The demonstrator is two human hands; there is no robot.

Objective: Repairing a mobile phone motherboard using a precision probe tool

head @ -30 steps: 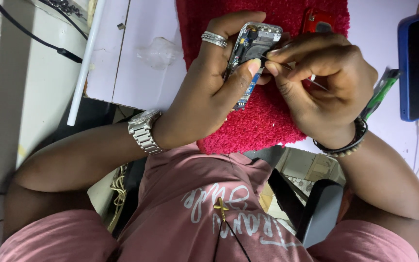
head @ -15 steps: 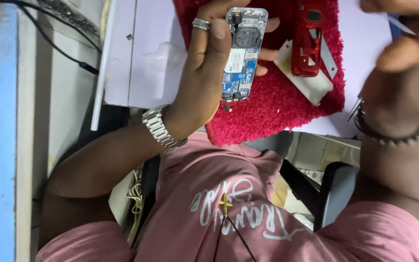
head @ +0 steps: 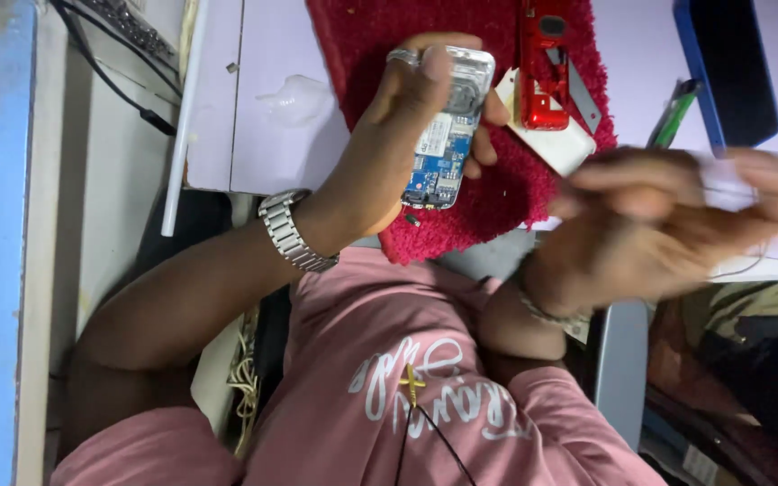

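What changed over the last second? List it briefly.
The right hand left the opened phone and swung away to the right; it is now blurred, so its grip is unclear. The left hand still holds the phone above the red cloth, and the red casing still lies there.

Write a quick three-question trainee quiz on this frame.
1. True or false: the left hand grips the opened phone with its circuit board showing.
2. Which surface is the red phone shell lying on? A) red towel B) blue tray C) bare floor
3. Fill in: the right hand is too ____ to tell its grip.
Key: 1 true; 2 A; 3 blurred.
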